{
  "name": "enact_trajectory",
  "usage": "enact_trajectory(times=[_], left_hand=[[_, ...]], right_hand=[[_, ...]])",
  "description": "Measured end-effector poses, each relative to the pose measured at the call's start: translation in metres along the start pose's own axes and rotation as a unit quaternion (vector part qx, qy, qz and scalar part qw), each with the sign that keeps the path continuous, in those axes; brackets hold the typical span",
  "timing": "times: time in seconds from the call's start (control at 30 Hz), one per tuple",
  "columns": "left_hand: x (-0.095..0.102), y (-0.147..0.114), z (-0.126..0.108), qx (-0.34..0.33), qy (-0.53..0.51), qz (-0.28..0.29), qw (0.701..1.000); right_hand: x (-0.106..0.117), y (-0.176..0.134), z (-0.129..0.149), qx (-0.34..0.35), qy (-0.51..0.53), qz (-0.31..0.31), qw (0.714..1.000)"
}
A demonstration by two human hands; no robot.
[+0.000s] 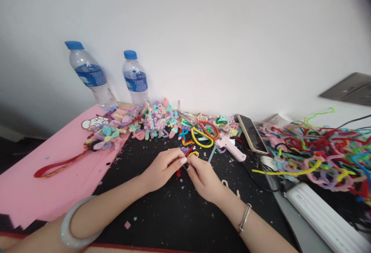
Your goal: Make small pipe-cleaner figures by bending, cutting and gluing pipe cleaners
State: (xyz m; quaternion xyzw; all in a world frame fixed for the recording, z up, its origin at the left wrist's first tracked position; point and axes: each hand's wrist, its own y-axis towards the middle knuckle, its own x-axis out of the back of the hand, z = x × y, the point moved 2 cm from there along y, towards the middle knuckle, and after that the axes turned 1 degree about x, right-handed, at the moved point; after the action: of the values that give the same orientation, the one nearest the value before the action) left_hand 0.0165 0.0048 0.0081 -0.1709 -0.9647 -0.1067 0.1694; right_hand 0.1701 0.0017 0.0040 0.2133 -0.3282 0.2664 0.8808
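Observation:
My left hand (166, 168) and my right hand (204, 177) meet over the black mat (162, 218), their fingertips pinched together. Between them is a small pipe cleaner piece (191, 153) with red, yellow and purple parts; the fingers cover much of it. A red bit (178, 173) shows just below my left fingers. Beyond my hands lie scissors (203, 141) with one yellow and one orange-red handle. The pink glue gun (232, 148) rests right of them, with a pale glue stick (213, 153) at its rear.
Two water bottles (91, 77) stand against the wall. Fuzzy pipe cleaner shapes (158, 119) are heaped along the back. Pink paper (58, 175) carries a red strap (55, 168). At right are a phone (252, 133), tangled pipe cleaners (315, 148), a white device (324, 214) and cables.

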Motion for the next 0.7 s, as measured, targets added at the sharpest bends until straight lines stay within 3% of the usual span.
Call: enact_trajectory(times=[0.1, 0.2, 0.3, 0.37, 0.5, 0.7], left_hand=[[-0.002, 0.001, 0.004, 0.05, -0.089, 0.009, 0.995], [-0.002, 0.003, 0.011, 0.128, -0.275, 0.022, 0.953], [0.001, 0.007, 0.015, 0.165, -0.405, 0.019, 0.899], [0.004, 0.009, 0.017, 0.172, -0.445, 0.01, 0.879], [0.01, 0.011, 0.02, 0.168, -0.464, -0.019, 0.87], [0.016, 0.014, 0.022, 0.15, -0.433, -0.064, 0.887]], right_hand=[[0.002, -0.002, -0.001, 0.008, -0.032, -0.009, 0.999], [0.015, -0.002, -0.009, -0.01, -0.098, -0.097, 0.99], [0.038, -0.002, -0.022, -0.062, -0.207, -0.234, 0.948], [0.052, -0.003, -0.031, -0.116, -0.284, -0.273, 0.912], [0.065, -0.009, -0.048, -0.251, -0.391, -0.263, 0.846], [0.07, -0.015, -0.07, -0.311, -0.374, -0.223, 0.845]])
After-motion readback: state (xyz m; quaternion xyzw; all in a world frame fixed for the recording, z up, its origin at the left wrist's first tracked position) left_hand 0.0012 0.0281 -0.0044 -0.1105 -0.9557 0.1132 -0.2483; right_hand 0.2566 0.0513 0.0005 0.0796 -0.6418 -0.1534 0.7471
